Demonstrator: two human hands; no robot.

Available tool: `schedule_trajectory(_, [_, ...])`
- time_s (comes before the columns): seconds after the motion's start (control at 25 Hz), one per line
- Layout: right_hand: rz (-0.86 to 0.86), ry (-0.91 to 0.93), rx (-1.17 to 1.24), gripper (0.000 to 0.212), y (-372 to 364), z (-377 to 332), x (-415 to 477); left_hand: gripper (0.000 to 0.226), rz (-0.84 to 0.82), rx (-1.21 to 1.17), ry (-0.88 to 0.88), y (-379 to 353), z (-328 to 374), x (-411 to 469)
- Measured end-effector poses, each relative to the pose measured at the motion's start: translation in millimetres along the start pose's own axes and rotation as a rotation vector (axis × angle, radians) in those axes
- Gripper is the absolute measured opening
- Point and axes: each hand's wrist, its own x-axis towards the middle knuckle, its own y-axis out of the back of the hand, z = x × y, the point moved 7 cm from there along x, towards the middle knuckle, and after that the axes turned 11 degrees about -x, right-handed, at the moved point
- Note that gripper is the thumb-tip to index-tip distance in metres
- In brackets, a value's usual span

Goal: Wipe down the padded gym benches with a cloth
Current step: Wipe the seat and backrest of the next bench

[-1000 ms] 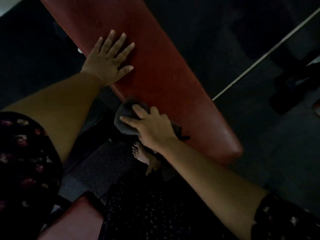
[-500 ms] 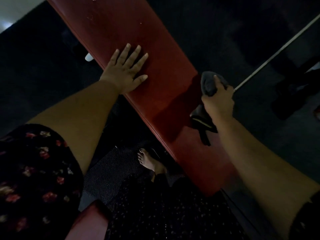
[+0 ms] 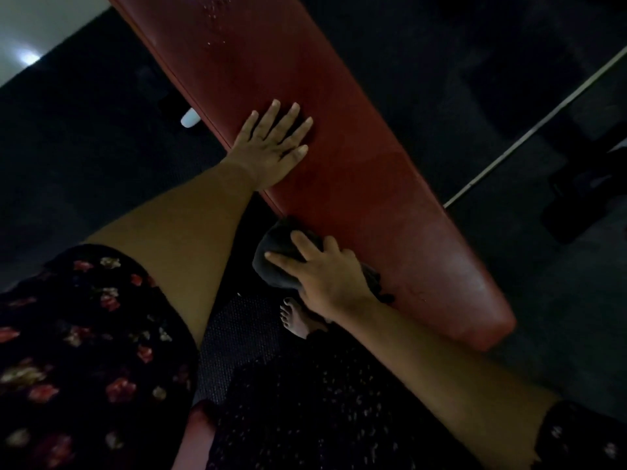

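Red bench [image 3: 356, 171] runs upper left to lower right; left hand [image 3: 271, 147] rests flat on it, right hand [image 3: 325, 276] grips cloth [image 3: 278, 256].

Head camera looks steeply down, close above the red bench [image 3: 373, 198].
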Motion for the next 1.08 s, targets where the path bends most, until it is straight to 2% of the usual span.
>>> schedule_trajectory(0.08, [0.034, -0.081, -0.030, 0.071, 9.5, 36.3, -2.1, 0.056, -0.015, -0.021, 0.007, -0.3, 0.2, 0.8])
schedule_trajectory(0.32, [-0.020, -0.732, -0.001, 0.073, 29.7, 220.7, -21.1, 0.056, -0.031, -0.051, 0.005, -2.7, -2.3, 3.3])
schedule_trajectory(0.44, [-0.002, -0.879, 0.091, 0.070, 40.4, 244.4, 3.0, 0.054, -0.018, -0.057, -0.004, -3.7, -4.9, 3.8])
schedule_trajectory(0.64, [0.011, -0.761, 0.062, 0.081, 41.2, 147.6, 25.0, 0.051, 0.001, -0.078, -0.007, -2.3, -6.4, 4.0])
schedule_trajectory(0.76, [-0.050, -0.541, 0.011, 0.083, 24.9, 69.6, 19.3, 0.049, 0.008, -0.120, -0.017, 0.5, -6.0, 3.3])
schedule_trajectory(0.88, [0.013, -0.278, -0.055, 0.074, 20.1, 10.9, 29.6, 0.050, -0.005, -0.113, -0.008, 0.4, -4.4, 5.0])
schedule_trajectory(1.0, [-0.036, 0.040, -0.083, 0.063, 16.8, -15.5, 48.0, 0.050, 0.013, -0.165, -0.042, -0.3, -5.3, 1.9])
schedule_trajectory(1.08, [0.061, 0.011, -0.078, 0.062, 31.2, 3.9, 52.9, 0.056, 0.130, -0.278, -0.147, 6.3, -3.2, -7.7])
